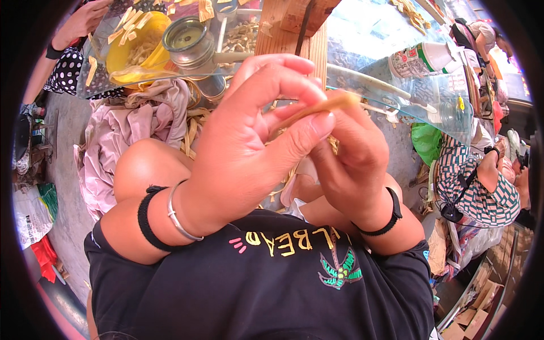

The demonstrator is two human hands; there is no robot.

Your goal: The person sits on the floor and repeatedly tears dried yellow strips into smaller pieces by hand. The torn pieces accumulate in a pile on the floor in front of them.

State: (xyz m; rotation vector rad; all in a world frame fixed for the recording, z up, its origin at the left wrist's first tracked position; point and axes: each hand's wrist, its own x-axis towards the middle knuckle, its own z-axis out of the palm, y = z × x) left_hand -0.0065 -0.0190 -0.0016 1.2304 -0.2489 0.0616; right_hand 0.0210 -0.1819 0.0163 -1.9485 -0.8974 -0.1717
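Note:
Both hands are raised together over the lap, at the near edge of a glass tabletop (365, 87). A narrow tan strip (335, 103), perhaps dried plant or bean-curd material, runs between them, its far end blurred. My left hand (242, 140), with a silver bangle on its wrist, pinches the strip between thumb and forefinger. On the right, my right hand (352, 153) has its fingers around the strip's far part; its fingertips are partly hidden. Behind the hands, a yellow bowl (121, 63) holds similar pieces, beside a glass jar (189, 42). More short pieces (240, 38) lie beyond the jar.
A wooden beam (278, 34) crosses the glass. A white plastic bottle (418, 59) lies at the right. Pink cloth (127, 114) hangs beside the knee, near long strips (191, 127). Other people sit at the upper left and right, one hand (91, 15) near the bowl.

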